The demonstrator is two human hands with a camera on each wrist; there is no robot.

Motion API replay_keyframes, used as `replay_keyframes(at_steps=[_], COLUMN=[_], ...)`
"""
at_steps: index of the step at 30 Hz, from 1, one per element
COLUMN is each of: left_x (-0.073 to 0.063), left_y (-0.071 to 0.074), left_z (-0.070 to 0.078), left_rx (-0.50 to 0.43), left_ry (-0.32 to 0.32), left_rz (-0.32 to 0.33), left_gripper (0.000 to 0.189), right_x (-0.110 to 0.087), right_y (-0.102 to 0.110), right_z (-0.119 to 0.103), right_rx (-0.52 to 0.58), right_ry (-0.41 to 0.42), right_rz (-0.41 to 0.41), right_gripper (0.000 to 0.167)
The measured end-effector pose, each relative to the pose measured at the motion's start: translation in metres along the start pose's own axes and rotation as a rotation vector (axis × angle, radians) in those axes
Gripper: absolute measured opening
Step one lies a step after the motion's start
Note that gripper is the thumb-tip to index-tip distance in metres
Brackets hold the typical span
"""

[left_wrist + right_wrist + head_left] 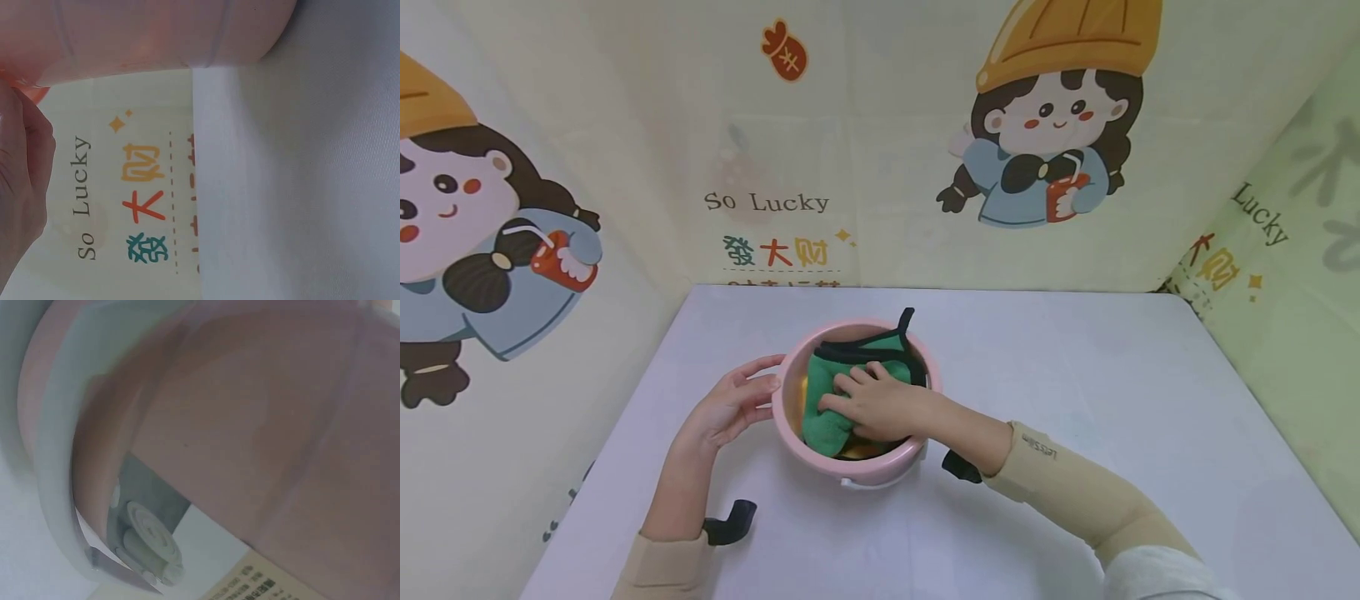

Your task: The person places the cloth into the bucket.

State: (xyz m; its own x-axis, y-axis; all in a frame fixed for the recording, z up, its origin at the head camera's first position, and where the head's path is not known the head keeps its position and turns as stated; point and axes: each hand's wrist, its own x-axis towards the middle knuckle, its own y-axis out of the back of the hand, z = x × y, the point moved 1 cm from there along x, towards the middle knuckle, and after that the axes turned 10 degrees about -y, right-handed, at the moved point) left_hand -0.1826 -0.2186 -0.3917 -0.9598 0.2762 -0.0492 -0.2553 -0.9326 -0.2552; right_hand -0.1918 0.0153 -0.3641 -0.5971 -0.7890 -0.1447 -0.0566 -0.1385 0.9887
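Note:
Near the middle of the table stands a pink bucket. A green oven mitt with black trim lies inside it, its black loop rising above the far rim. My right hand reaches over the right rim and rests on the mitt with fingers spread. My left hand touches the bucket's left side near the rim, fingers extended. In the left wrist view, the left hand meets the bucket's rim. Something gold shows under the mitt, mostly hidden. The right wrist view shows only the bucket wall close up.
The bucket's pale handle hangs down in front. A white table carries the bucket. Printed cloth hangs behind and at both sides of the table. Black wrist mounts stick out from both forearms.

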Motion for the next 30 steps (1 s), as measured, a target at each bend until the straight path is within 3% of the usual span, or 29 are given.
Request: replay_keyframes(at_steps=[11, 19, 25, 30], left_x=[-0.001, 0.000, 0.004, 0.007], left_y=[0.004, 0.003, 0.003, 0.003], left_z=[-0.001, -0.001, 0.004, 0.020], left_rx=[0.030, 0.067, 0.199, 0.396], left_ry=[0.002, 0.009, 0.022, 0.048], left_rz=[0.004, -0.008, -0.058, -0.118], left_gripper=[0.039, 0.044, 0.051, 0.054], right_x=[0.007, 0.007, -0.002, -0.017], right_y=[-0.003, -0.001, 0.005, 0.026], right_z=[-0.003, -0.002, 0.004, 0.014], right_rx=[-0.043, -0.036, 0.018, 0.055], right_ry=[-0.016, -0.024, -0.018, 0.015], right_rz=[-0.201, -0.237, -0.203, -0.164], right_gripper=[0.050, 0.051, 0.054, 0.055])
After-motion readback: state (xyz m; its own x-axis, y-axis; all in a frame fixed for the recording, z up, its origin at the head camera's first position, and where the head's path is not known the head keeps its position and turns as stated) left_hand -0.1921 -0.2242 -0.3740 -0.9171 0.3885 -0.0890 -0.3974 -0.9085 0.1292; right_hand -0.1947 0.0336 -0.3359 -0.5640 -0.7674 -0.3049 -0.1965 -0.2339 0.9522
